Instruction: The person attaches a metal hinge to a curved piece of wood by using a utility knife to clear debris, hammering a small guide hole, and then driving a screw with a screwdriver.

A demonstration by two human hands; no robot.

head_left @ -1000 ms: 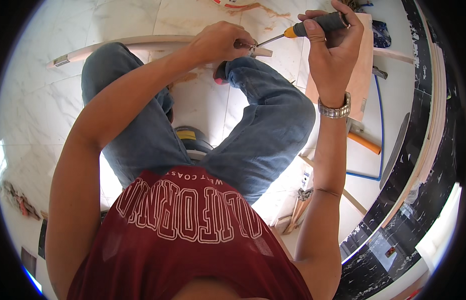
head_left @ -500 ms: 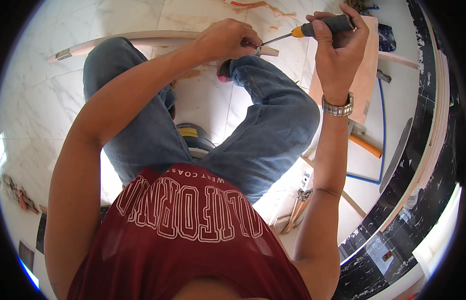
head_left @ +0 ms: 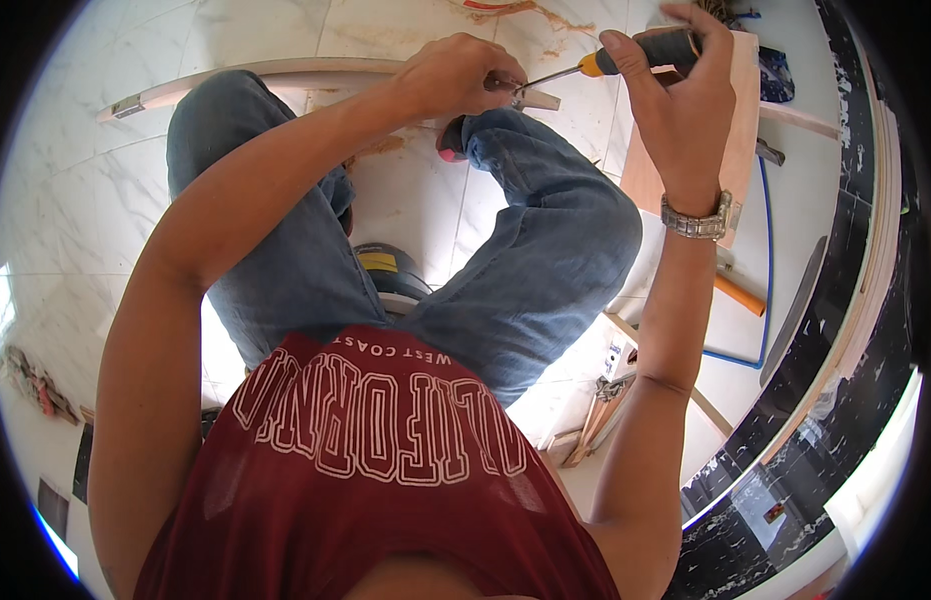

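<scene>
My right hand [head_left: 685, 110] is wrapped round the black and yellow handle of a screwdriver [head_left: 640, 55], with its index finger raised off the grip. The thin shaft slants down to the left. Its tip meets a small grey metal piece [head_left: 516, 97] near the end of a long pale wooden strip [head_left: 315, 70]. My left hand [head_left: 460, 78] is closed there, its fingertips pinched at the metal piece beside the tip. Those fingers partly hide the piece and the strip beneath. The strip lies across in front of my knees.
A flat wooden board [head_left: 650, 165] lies to the right. Near it are a blue-framed tool [head_left: 764, 250] and an orange handle [head_left: 740, 295]. A dark round container [head_left: 400, 268] stands between my legs. Black marbled slabs [head_left: 835, 260] line the right side; sawdust [head_left: 555, 17] marks the tiled floor.
My right hand has turned round the screwdriver handle, its wrist shifting slightly right and its index finger lifting. The tip stays by my left fingers, which have barely moved.
</scene>
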